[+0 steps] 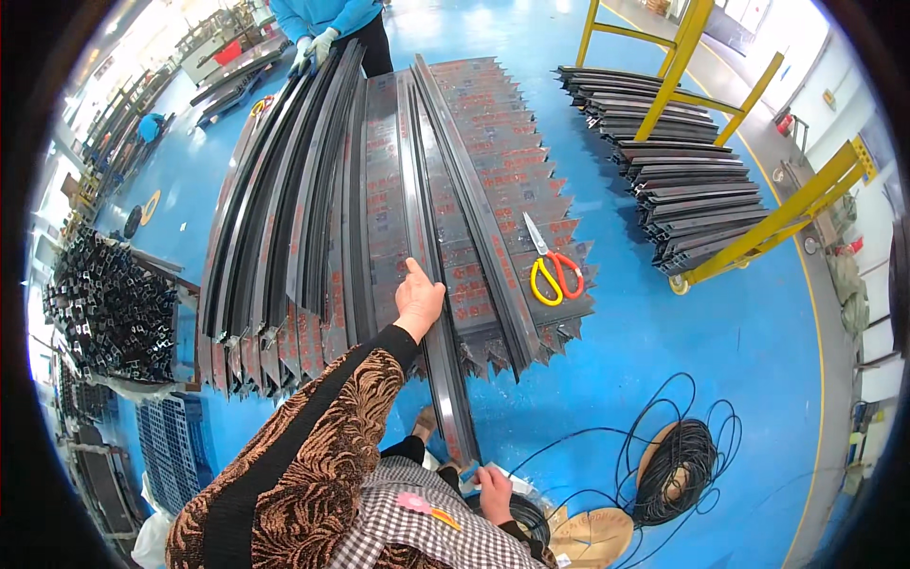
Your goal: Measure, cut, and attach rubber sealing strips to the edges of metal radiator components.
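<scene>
A long dark metal profile (445, 379) lies lengthwise over the stack, its near end jutting toward me. My left hand (418, 296) rests on it with one finger stretched forward and the others curled round its edge. At the near end, my right hand (494, 493) is closed in a pinch. A thin black cord (559, 442) runs from beside these fingers to a coil on the floor; the exact grip is partly hidden. Red-and-yellow scissors (553, 270) lie on the stack to the right, blades pointing away.
More profiles (275, 218) cover the left of the stack. Across it, a co-worker's gloved hands (315, 49) touch their far ends. A yellow rack (739, 248) with profiles stands right. The black cord coil (675, 474) lies lower right, a bundle of profiles (109, 308) at left.
</scene>
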The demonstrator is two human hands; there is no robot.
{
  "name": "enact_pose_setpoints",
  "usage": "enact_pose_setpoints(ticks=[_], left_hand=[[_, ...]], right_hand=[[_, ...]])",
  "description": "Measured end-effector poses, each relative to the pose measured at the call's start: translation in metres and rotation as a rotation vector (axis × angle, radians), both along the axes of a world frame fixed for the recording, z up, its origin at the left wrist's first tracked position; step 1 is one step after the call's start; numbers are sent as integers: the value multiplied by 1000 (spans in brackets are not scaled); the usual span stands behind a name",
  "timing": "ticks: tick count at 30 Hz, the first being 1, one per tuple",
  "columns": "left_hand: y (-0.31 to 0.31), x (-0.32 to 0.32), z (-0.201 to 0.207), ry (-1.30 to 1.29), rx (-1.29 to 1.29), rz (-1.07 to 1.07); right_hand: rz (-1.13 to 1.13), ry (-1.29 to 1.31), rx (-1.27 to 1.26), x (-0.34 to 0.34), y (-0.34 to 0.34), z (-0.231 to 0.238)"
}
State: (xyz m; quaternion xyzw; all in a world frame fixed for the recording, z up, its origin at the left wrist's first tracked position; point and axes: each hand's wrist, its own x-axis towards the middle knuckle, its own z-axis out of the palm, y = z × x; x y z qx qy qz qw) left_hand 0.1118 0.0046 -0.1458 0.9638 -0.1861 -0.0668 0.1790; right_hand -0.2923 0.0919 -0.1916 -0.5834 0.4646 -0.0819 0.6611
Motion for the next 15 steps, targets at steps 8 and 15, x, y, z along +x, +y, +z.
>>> enact_pose_setpoints(ticks=[8,15], left_hand=[[1,-2,6,39,13,16],[0,1,-1,44,12,22]], right_hand=[[17,31,32,5,-4,1],[-61,-78,117,8,-6,-11]])
